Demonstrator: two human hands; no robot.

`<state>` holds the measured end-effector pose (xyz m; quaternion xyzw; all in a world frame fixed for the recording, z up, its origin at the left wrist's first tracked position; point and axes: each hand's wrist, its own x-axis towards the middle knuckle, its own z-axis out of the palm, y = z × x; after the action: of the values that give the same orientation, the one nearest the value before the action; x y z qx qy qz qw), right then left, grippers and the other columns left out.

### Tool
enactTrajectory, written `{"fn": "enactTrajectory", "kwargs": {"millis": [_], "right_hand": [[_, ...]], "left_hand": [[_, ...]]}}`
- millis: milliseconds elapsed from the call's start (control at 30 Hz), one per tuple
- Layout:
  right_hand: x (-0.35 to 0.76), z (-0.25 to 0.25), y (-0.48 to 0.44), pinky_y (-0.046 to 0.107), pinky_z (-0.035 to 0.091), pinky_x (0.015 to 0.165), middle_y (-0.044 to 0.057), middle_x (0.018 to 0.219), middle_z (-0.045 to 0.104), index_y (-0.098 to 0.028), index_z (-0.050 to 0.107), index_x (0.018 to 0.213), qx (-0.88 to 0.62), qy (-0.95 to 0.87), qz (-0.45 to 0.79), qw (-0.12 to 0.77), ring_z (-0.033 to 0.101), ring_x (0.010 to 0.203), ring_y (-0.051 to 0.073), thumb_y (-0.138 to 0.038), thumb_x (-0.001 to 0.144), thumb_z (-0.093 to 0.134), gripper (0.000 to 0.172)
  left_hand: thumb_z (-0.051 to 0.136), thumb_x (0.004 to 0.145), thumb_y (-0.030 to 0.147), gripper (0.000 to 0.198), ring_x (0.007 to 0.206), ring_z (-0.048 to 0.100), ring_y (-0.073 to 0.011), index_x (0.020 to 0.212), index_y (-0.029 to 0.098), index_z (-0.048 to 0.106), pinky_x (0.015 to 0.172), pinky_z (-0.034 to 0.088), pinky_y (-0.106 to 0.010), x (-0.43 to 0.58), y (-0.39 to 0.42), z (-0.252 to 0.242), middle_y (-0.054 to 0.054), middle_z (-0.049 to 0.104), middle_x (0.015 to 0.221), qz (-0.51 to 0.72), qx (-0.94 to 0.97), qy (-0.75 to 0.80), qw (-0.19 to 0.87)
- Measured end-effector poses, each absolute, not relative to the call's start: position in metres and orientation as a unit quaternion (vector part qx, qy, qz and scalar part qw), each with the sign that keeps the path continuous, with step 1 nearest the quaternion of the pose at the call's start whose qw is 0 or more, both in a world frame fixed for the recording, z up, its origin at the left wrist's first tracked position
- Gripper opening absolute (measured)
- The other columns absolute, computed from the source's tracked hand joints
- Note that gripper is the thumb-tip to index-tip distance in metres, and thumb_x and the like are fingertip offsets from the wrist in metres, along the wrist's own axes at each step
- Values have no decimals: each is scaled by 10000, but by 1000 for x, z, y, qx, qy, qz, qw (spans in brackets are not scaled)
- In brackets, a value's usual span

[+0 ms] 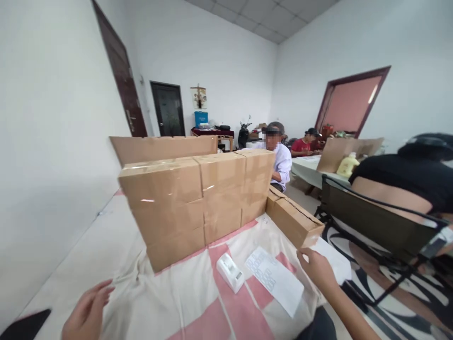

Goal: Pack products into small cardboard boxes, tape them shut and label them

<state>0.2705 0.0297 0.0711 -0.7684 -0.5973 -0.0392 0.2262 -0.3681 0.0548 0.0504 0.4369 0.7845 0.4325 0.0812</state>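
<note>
My left hand (88,311) hovers at the lower left over the pink-and-white checked cloth (184,302), fingers loosely apart and holding nothing. My right hand (316,267) rests at the table's right edge, fingers curled, just below the end of a long cardboard box (293,219); what it grips, if anything, I cannot make out. Between the hands lie a small white device (230,271) and a printed paper sheet (274,278). A wall of stacked cardboard boxes (198,198) stands behind them.
A flat cardboard sheet (163,147) leans behind the stack. A black chair (375,222) with a seated person (406,182) is close on the right. Other people (279,156) sit at a far table with a yellow bottle (348,165). A white wall runs along the left.
</note>
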Motion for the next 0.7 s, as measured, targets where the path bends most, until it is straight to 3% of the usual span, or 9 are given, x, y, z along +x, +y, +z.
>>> {"fn": "enactTrajectory", "kwargs": {"millis": [67,133,233,333,433,567,700], "right_hand": [[205,100,38,423,532,759,106,858,763,-229,719,784,-677,-675,-40,291,715,811,294,-409,949,418,388],[128,117,47,396,512,733,81,786,733,-224,683,750,-587,-745,-10,316,691,768,266,-369,964,430,363],[4,119,58,372,478,749,52,765,712,-217,663,741,-474,-820,64,314,664,760,237,-285,939,473,283],[-113,103,74,336,444,721,34,716,686,-207,636,669,-402,-823,215,338,620,723,211,-265,875,539,234],[-223,78,99,284,431,655,1,613,623,-199,593,585,-379,-735,409,387,566,639,166,-293,794,613,231],[-345,41,131,253,434,561,-11,541,536,-210,504,573,-384,-651,506,415,508,550,138,-370,832,469,306],[-407,12,141,240,416,564,-19,573,530,-206,530,625,-348,-611,575,418,488,574,129,-369,786,507,229]], "left_hand": [[487,735,626,362,931,708,-257,821,322,664,878,587,-423,-366,68,41,61,763,1001,533,448,699,162],[501,711,592,364,863,682,-299,749,267,662,811,559,-444,-358,79,31,-34,742,825,547,467,662,211],[594,697,533,311,682,606,-230,581,245,605,721,507,-361,-347,84,16,-14,656,652,543,498,627,253],[616,761,515,336,657,564,-182,590,227,594,696,472,-299,-346,79,6,4,621,645,565,501,597,269],[508,876,566,426,693,570,-173,651,211,578,704,474,-278,-359,75,0,-6,606,670,619,457,584,261],[347,969,557,467,616,472,-139,658,219,432,627,423,-252,-397,78,-6,22,470,624,705,311,608,192],[409,971,521,439,554,382,-117,653,219,413,554,358,-238,-432,79,-10,47,396,593,734,219,624,151]]}}
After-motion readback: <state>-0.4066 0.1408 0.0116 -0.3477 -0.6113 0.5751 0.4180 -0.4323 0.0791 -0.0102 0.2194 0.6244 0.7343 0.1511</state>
